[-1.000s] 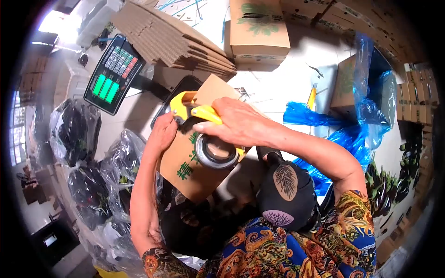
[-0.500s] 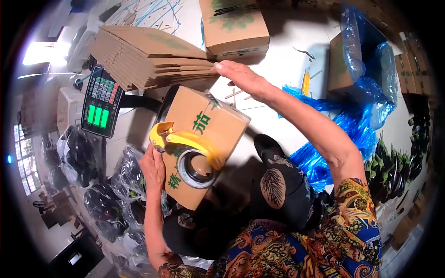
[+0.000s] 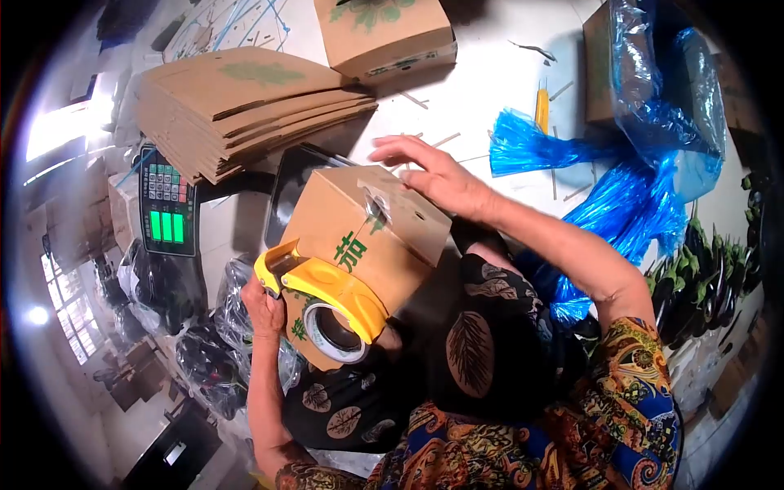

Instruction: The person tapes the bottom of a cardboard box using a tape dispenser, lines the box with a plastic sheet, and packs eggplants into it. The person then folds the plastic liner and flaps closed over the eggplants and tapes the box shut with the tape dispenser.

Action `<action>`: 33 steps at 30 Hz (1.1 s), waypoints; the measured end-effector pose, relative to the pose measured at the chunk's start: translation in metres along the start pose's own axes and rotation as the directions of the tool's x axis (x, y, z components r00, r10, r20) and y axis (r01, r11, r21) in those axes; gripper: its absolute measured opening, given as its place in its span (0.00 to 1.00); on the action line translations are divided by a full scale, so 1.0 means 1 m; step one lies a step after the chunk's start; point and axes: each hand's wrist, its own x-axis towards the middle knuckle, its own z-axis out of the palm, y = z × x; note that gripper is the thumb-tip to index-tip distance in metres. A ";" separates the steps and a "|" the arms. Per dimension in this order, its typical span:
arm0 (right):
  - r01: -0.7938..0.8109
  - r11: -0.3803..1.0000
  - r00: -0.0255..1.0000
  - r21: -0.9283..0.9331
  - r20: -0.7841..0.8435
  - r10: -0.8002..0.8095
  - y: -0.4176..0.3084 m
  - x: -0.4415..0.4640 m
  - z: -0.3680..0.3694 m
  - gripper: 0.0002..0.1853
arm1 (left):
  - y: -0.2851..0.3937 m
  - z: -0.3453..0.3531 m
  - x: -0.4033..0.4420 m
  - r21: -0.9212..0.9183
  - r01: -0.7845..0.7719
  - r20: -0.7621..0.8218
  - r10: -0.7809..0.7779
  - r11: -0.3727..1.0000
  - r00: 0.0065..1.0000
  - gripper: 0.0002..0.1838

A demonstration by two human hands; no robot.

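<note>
A small brown carton (image 3: pixel 327 208) with green characters stands over a dark scale platform. On its near part lies a yellow tape dispenser (image 3: pixel 359 298) with a large roll of tape (image 3: pixel 327 341). My left hand (image 3: pixel 263 310) is closed at the carton's left edge, right beside the dispenser's front end; its fingertips are partly hidden. Just above the carton's far right corner is my right hand (image 3: pixel 429 175), holding nothing, its fingers apart. A piece of clear tape (image 3: pixel 377 206) sits on the carton's upper edge.
Flattened cartons (image 3: pixel 245 90) are stacked by the scale display (image 3: pixel 170 200). Another carton (image 3: pixel 388 41) stands behind. To the right lie a yellow cutter (image 3: pixel 542 110), blue plastic film (image 3: pixel 621 220), a film-lined box (image 3: pixel 600 73) and eggplants (image 3: pixel 702 286). Clear bags (image 3: pixel 208 359) stand at left.
My right hand has come away from the stacked flattened cartons and moved nearer to the small carton, fingers spreading. My left hand stays by the carton's left edge. The view has shifted.
</note>
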 end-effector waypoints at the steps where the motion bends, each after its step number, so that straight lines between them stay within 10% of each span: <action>1: -0.006 0.998 0.999 0.059 0.047 0.003 -0.011 0.008 -0.003 0.21 | -0.001 0.000 0.000 0.006 -0.008 0.006 0.008 1.000 1.000 0.18; 15: 0.194 0.966 0.877 -0.174 0.471 -0.092 -0.021 0.051 -0.016 0.05 | 0.001 0.000 0.000 0.090 -0.072 -0.037 0.075 0.993 0.996 0.21; 19: 0.052 0.912 0.817 -0.408 0.542 0.196 -0.040 0.048 -0.023 0.05 | -0.004 -0.003 -0.003 0.125 -0.031 0.002 0.031 0.992 1.000 0.22; 27: 0.386 0.754 0.893 -0.532 0.420 -0.161 -0.044 0.033 -0.023 0.04 | -0.003 -0.005 -0.003 0.117 -0.045 0.028 0.042 0.992 0.999 0.24; 33: 0.008 0.917 0.869 -0.398 0.457 0.191 -0.081 0.044 -0.032 0.11 | -0.002 -0.003 -0.004 0.092 -0.018 0.027 0.015 0.996 1.000 0.22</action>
